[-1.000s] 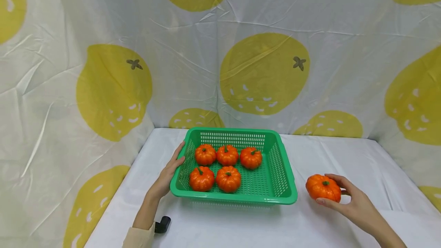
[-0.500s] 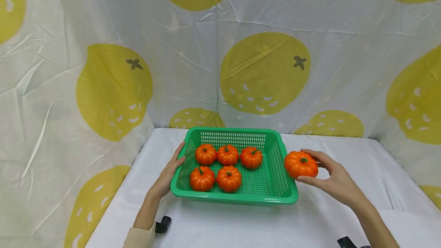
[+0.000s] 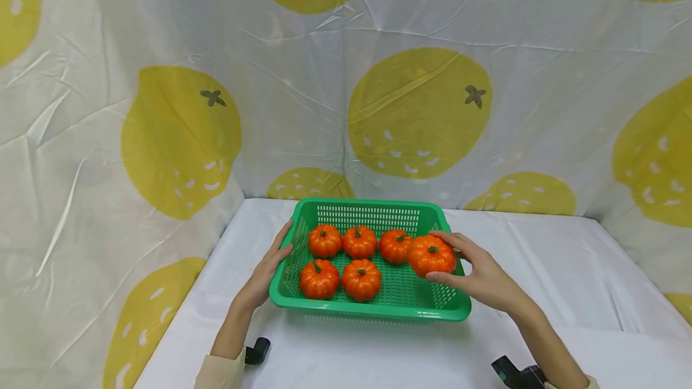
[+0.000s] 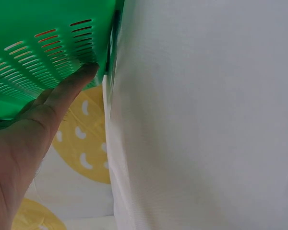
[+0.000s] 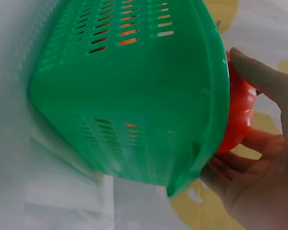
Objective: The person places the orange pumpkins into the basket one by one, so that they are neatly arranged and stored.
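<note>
A white cloth (image 3: 540,269) covers the table; lemon-print sheets (image 3: 411,113) wall it in behind and at both sides. The right hand (image 3: 481,275) grips a pumpkin (image 3: 430,256) over the right side of the green basket (image 3: 373,311). The left hand (image 3: 265,272) rests with straight fingers on the basket's left wall. Five pumpkins (image 3: 342,260) lie inside.

1. Orange toy pumpkin (image 3: 430,255): ribbed, green stem up, upright, held over the right end of the basket.
2. Green slotted plastic basket (image 3: 373,311): rectangular, resting flat on the desk.
</note>
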The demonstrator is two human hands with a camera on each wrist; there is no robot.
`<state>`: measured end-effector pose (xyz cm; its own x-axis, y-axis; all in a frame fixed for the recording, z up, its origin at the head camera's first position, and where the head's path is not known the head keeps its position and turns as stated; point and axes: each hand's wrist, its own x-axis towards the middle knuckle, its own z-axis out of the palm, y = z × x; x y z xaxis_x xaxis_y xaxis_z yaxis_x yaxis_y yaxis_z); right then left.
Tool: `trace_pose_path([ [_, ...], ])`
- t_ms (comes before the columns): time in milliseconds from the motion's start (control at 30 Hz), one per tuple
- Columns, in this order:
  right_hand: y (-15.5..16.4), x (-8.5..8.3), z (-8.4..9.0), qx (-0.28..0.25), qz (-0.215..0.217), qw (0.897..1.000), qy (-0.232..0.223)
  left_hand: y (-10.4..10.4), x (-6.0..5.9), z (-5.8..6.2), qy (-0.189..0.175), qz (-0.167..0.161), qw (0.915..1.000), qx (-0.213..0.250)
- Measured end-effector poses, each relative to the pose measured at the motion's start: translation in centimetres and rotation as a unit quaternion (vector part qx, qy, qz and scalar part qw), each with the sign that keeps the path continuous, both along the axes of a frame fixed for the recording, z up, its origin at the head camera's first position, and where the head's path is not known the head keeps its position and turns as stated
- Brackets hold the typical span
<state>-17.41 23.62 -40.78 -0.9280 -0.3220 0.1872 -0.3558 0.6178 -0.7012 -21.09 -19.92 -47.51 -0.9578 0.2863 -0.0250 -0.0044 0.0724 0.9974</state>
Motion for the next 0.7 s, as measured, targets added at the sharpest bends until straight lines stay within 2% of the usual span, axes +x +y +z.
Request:
trace_pose_path([
  [267, -2.7, -0.6, -0.4, 0.040, 0.025, 0.999, -0.004, 0.0, 0.0, -0.1, 0.000, -0.003, 1.0000, 0.005],
  [533, -4.8, -0.7, -0.2, 0.079, 0.010, 0.995, -0.055, -0.1, -0.1, -0.1, 0.002, 0.001, 1.0000, -0.001],
  [700, -6.2, -0.8, -1.0, 0.094, 0.007, 0.990, -0.102, 0.1, -0.1, -0.1, -0.003, 0.005, 1.0000, -0.001],
])
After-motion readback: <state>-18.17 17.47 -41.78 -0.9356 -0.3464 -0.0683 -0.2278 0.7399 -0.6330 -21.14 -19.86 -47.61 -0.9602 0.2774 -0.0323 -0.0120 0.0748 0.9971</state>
